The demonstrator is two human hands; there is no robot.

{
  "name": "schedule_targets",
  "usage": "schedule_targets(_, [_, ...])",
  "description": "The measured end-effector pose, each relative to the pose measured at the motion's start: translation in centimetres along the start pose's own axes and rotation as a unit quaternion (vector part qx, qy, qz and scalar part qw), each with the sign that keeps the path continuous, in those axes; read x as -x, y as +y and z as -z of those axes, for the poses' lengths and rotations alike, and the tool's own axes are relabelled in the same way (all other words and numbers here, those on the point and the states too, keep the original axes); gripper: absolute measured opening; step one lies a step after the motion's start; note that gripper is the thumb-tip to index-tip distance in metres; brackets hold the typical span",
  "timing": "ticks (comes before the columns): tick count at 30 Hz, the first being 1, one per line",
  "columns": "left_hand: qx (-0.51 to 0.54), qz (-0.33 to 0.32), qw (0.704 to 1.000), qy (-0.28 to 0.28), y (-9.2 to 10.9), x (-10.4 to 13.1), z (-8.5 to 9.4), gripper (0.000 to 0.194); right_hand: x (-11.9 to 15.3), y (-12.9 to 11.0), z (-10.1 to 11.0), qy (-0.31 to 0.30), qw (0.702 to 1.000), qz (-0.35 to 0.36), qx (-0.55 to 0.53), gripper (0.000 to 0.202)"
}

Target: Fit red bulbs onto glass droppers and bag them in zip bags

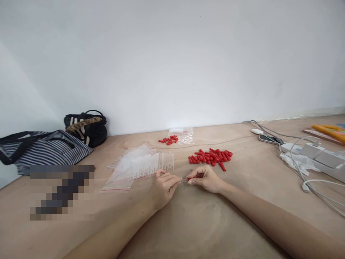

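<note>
My left hand [165, 186] is closed around a thin clear glass dropper tube [184, 180], most of which its fingers hide. My right hand [207, 179] pinches a red rubber dropper bulb [192, 177], partly covered by the fingers. Tube and bulb meet end to end in the short gap between the hands. Beyond my right hand lies a loose pile of red bulbs [212, 157]. A row of clear tubes [151, 163] rests on plastic zip bags [120, 176], just beyond my left hand.
Farther back are a few red bulbs with tubes [169, 140] and a small clear bag [184, 135]. A striped bag [54, 149] and a black bag [94, 131] stand at the left. Power strips [312, 154], cables [293, 162] and a tissue [299, 162] occupy the right.
</note>
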State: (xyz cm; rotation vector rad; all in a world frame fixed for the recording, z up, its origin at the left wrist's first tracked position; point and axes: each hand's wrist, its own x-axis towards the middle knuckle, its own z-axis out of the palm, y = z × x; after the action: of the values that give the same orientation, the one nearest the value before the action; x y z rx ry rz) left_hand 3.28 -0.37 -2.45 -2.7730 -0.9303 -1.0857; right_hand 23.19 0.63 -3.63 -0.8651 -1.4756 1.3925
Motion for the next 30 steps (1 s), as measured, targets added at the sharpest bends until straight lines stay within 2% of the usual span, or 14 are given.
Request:
schedule_targets(5, [-0.006, 0.010, 1.000, 0.006, 0.2, -0.1, 0.1, 0.015, 0.0, 0.0, -0.2, 0.012, 1.000, 0.013, 0.009, 0.016])
schedule_targets(10, [0.007, 0.044, 0.999, 0.005, 0.2, -0.2, 0.0, 0.015, 0.1, 0.1, -0.8, 0.049, 0.998, 0.038, 0.024, 0.015])
schedule_targets(17, [0.028, 0.099, 0.994, -0.019, 0.2, 0.0, -0.4, 0.017, 0.3, 0.4, -1.1, 0.086, 0.988, 0.083, 0.100, 0.017])
schedule_targets(23, [0.035, 0.134, 0.990, -0.026, 0.7, -0.4, -0.6, 0.020, 0.2, 0.4, -1.1, 0.089, 0.986, 0.083, 0.112, 0.021])
schedule_targets(30, [0.037, 0.133, 0.990, -0.037, 0.8, -0.5, -0.5, 0.021, 0.1, 0.0, -1.2, 0.069, 0.990, 0.059, 0.106, 0.024])
